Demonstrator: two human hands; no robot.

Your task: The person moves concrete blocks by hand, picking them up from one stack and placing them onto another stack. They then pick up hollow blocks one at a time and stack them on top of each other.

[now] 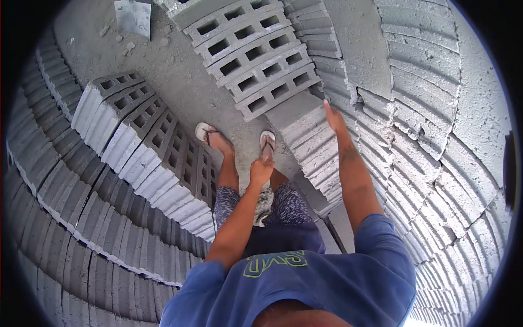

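Note:
Grey concrete blocks stand packed in rows around me. My right hand [334,119] is at the right end of the near block [299,111] in the middle stack, its visible fingers stretched out along the block's edge. In front of my body, over the lower legs, my left hand [261,170] looks closed; whatever its fingers hold, if anything, is hidden. Beyond the near block, hollow blocks [265,62] lie with their rectangular holes showing.
A slanting row of hollow blocks [155,144] stands left of my legs. More stacked blocks [114,218] curve along the left, and a high block wall [419,87] rises at the right. A pale flat sheet [132,19] lies on the dusty ground [180,82] at the upper left.

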